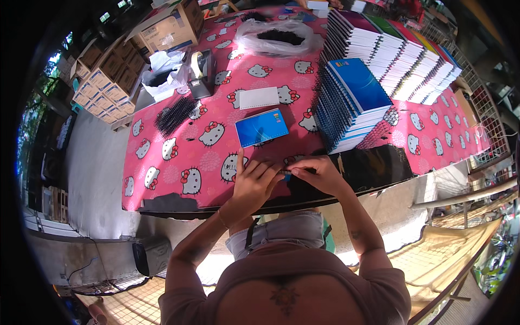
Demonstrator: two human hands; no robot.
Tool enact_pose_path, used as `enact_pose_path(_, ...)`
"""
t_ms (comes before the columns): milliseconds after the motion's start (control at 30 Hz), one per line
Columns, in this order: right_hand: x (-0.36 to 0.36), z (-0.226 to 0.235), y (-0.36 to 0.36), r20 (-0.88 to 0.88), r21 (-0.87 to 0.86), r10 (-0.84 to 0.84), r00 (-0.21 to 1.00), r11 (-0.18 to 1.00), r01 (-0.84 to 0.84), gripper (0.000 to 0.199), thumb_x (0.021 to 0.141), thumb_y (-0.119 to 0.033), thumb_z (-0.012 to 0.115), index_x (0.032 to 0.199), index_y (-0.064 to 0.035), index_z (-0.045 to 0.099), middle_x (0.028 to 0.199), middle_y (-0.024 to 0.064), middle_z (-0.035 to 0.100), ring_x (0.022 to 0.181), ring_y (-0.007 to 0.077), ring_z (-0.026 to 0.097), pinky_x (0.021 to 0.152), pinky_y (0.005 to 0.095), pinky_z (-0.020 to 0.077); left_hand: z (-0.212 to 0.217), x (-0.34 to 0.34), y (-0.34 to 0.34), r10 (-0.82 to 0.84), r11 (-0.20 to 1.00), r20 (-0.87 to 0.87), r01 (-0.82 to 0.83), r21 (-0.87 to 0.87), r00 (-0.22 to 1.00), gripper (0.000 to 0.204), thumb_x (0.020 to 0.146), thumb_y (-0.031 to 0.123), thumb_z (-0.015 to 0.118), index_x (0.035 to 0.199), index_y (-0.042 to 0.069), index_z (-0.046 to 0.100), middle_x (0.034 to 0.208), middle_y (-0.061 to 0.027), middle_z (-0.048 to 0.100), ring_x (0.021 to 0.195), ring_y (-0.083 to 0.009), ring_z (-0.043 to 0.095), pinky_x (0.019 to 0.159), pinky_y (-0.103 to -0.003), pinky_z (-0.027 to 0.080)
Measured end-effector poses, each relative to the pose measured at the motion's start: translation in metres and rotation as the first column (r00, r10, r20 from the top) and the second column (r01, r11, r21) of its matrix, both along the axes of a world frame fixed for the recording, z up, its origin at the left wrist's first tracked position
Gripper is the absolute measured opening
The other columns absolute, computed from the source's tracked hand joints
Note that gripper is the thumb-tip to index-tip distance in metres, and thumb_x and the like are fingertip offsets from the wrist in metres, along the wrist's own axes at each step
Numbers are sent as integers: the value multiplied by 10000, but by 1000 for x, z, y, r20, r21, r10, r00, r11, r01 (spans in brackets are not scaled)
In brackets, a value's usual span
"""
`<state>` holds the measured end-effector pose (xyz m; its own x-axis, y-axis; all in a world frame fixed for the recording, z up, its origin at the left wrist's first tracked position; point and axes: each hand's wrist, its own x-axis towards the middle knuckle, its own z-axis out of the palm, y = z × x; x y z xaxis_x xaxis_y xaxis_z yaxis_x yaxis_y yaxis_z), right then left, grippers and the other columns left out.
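Observation:
Close to the table's front edge, my left hand (252,180) and my right hand (318,174) meet at a small, thin thing with a bit of blue showing. Fingers hide most of it, so its kind is unclear. The left index finger points away from me while the other fingers bend towards the right hand. Thumb and fingers of the right hand are pinched together. Just beyond the left hand lies a small blue-covered pad (262,129) with holes along its near edge. Behind it rests a white punched sheet (259,98).
Blue spiral notebooks (360,86) are stacked at right, with taller stacks of multicoloured notebooks (382,49) behind. Loose black binding coils (176,116) lie at left, near a tape dispenser (201,76). A plastic bag (244,40) holds more coils. Cardboard boxes (170,30) stand far left.

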<state>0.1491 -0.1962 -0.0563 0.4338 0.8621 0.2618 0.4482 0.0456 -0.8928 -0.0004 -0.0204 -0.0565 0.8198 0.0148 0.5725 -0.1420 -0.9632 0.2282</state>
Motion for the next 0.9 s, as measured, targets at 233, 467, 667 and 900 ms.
enact_pose_path(233,-1,15,7,190,39,14,982,999,-22,157,829,-119,740,867,-14,630,799,94,668,705,221,681,640,319,520,11,-5,-1,-34,999,-122,33,-7,992,283,827,183,755,1072,77,663,1008,-60,693,900,-242,633,817,-396,451)
enact_pose_path(467,-45,80,-5,58,297,-438,897,865,403,455,859,-211,739,1258,-39,603,1179,154,621,1084,282,631,827,365,530,100,0,-18,-82,835,-223,-55,-547,971,309,873,57,692,1166,-2,612,995,-166,696,823,-250,715,668,-322,572)
enact_pose_path(667,-8,144,-58,237,627,-748,621,605,490,607,871,-212,705,1388,31,498,1372,229,506,1283,357,487,1089,436,361,193,82,-26,-222,938,562,332,-100,797,255,839,-16,670,1091,22,651,1039,-151,684,892,-311,680,848,-406,557)
enact_pose_path(900,84,119,-74,-98,230,-536,839,808,543,676,852,-130,798,1402,93,474,1265,176,640,1131,173,604,982,297,478,137,185,-15,-563,799,277,598,-55,778,283,807,-54,614,1064,59,657,1137,-110,702,1213,-275,620,1152,-473,342)
